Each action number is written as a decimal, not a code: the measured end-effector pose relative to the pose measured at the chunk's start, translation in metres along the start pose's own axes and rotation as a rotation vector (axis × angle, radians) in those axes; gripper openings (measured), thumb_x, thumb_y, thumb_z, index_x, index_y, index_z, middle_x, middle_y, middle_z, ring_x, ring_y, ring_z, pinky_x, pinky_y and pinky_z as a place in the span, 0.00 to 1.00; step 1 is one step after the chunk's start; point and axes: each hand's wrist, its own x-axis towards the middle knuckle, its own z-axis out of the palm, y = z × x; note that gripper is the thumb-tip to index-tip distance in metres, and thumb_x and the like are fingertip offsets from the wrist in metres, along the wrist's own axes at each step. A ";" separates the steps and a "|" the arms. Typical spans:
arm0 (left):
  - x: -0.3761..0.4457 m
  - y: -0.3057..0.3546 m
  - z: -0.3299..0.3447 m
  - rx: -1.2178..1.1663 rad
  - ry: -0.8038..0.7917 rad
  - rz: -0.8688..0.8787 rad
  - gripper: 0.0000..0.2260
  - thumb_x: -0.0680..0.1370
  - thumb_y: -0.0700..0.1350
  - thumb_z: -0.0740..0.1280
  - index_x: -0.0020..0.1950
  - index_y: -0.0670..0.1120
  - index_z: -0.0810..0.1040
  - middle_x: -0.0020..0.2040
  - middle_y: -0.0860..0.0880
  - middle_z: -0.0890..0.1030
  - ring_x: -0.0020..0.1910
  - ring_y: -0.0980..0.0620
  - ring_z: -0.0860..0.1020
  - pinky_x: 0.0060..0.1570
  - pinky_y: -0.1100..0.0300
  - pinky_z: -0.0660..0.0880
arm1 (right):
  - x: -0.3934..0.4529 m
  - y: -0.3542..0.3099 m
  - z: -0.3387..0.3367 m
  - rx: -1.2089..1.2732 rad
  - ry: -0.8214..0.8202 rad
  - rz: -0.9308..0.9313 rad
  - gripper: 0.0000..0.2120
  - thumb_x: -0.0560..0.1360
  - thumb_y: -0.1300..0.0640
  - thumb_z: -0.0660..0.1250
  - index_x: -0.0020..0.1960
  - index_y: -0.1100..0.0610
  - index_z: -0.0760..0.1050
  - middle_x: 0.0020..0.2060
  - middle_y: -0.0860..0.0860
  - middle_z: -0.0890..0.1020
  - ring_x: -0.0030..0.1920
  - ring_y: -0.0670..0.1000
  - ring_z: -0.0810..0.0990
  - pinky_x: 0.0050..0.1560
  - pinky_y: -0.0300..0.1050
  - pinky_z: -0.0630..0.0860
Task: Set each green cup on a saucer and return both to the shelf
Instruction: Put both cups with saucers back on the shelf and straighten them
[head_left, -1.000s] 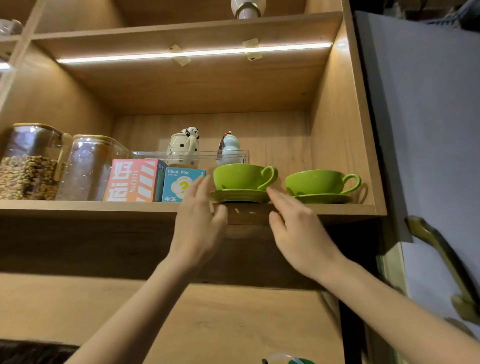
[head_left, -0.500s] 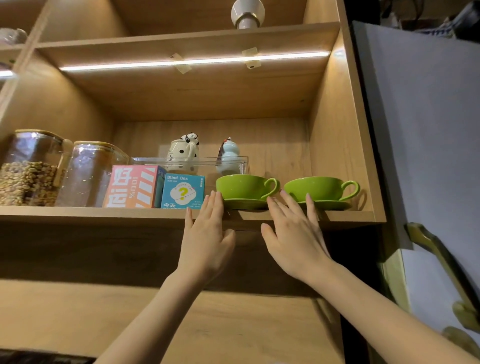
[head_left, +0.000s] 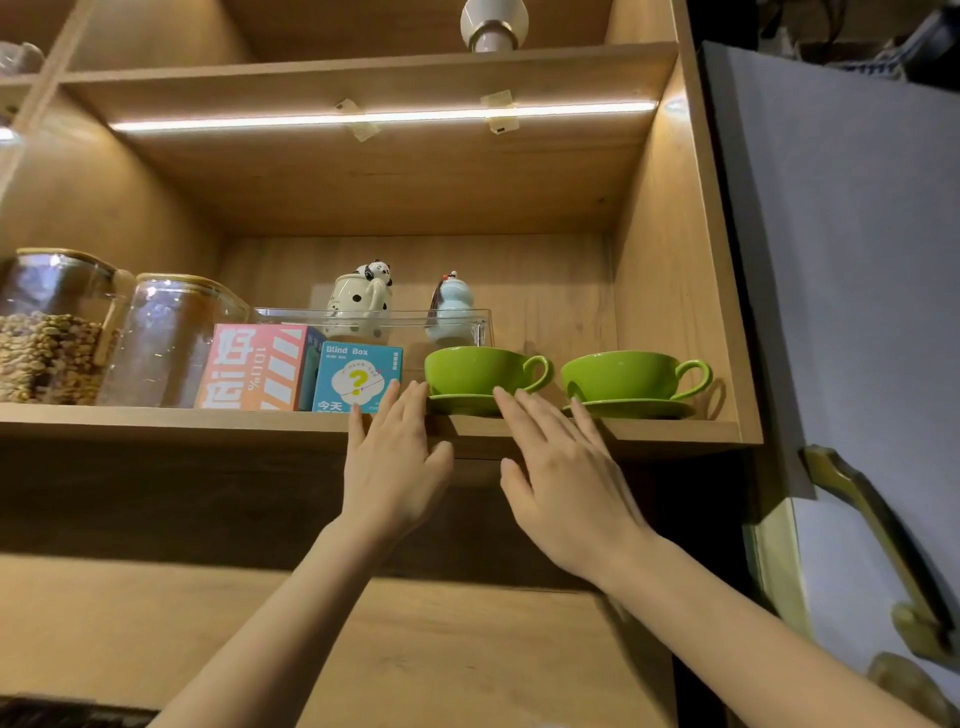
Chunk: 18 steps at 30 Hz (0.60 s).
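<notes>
Two green cups stand side by side on the wooden shelf (head_left: 675, 432), each on its own green saucer. The left cup (head_left: 475, 370) rests on the left saucer (head_left: 462, 404), the right cup (head_left: 623, 376) on the right saucer (head_left: 639, 409), handles pointing right. My left hand (head_left: 392, 462) is flat and empty just below the shelf edge, fingertips near the left saucer's left rim. My right hand (head_left: 563, 467) is likewise spread and empty, fingertips between the two saucers. Neither hand grips anything.
Left of the cups stand a blue "Blind Box" carton (head_left: 357, 376), a pink box (head_left: 257, 366) and two glass jars (head_left: 47, 327). Behind is a clear tray (head_left: 374, 317) with two small figurines. A grey cabinet door (head_left: 841, 260) with a brass handle hangs at the right.
Both hands have let go of the left saucer, which slid back onto the shelf, and have drawn away with fingers spread. The view has tilted slightly.
</notes>
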 end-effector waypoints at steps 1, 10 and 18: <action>0.000 -0.001 0.001 -0.006 0.011 -0.003 0.30 0.71 0.51 0.51 0.74 0.47 0.55 0.76 0.48 0.60 0.76 0.53 0.49 0.73 0.50 0.38 | 0.001 0.000 0.001 0.014 -0.026 0.009 0.27 0.78 0.53 0.54 0.75 0.50 0.49 0.75 0.51 0.59 0.75 0.49 0.55 0.71 0.46 0.37; -0.007 0.005 0.000 -0.068 0.045 0.045 0.30 0.69 0.50 0.52 0.72 0.48 0.59 0.73 0.48 0.65 0.75 0.52 0.56 0.73 0.53 0.41 | 0.009 0.008 0.005 -0.091 -0.077 0.107 0.27 0.79 0.48 0.50 0.75 0.49 0.46 0.75 0.49 0.59 0.76 0.48 0.49 0.72 0.56 0.33; -0.013 0.011 0.000 -0.120 0.085 0.040 0.26 0.73 0.48 0.53 0.73 0.50 0.58 0.74 0.50 0.62 0.74 0.53 0.57 0.74 0.53 0.42 | 0.013 0.009 0.007 -0.114 -0.078 0.102 0.26 0.78 0.48 0.50 0.74 0.50 0.50 0.74 0.50 0.61 0.76 0.48 0.49 0.72 0.57 0.33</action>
